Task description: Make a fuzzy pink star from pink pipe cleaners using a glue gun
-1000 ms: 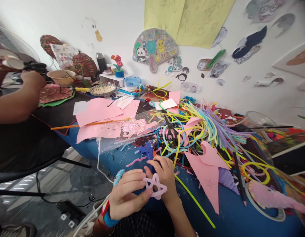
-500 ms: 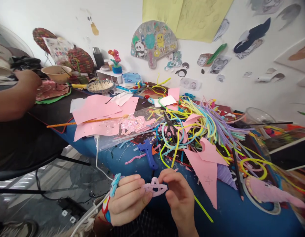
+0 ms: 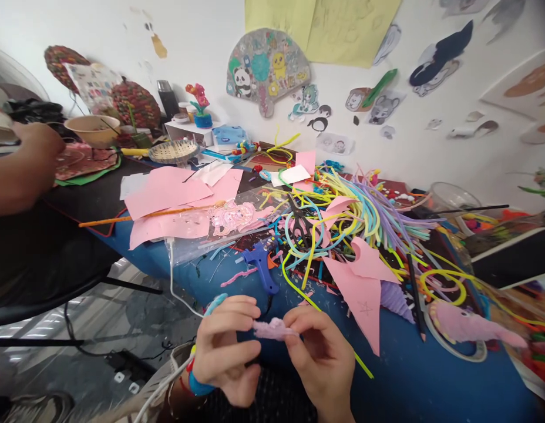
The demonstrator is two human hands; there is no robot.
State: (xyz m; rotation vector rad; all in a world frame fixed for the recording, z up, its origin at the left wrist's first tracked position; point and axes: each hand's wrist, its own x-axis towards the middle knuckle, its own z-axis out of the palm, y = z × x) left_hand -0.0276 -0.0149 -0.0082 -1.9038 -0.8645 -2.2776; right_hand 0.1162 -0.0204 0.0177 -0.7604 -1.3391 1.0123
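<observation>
A small lilac-pink piece of bent, fuzzy pipe cleaner is held just above my lap, seen nearly edge-on. My right hand pinches its right end between thumb and fingertips. At its other end, my left hand has its fingers apart and its thumb away from them; whether a fingertip touches the piece I cannot tell. Beyond my hands a blue glue gun lies on the blue table covering. A short pink pipe cleaner is beside it.
Black scissors lie among heaped coloured pipe cleaners. Cut pink paper, a black pencil and a pink fuzzy figure are to the right. Another person's arm reaches in at left. A white cable hangs over the table edge.
My left hand's fingers have spread and let go of the piece's left end. The piece has turned from showing its loops to nearly edge-on, in my right hand's pinch. The view shifted slightly.
</observation>
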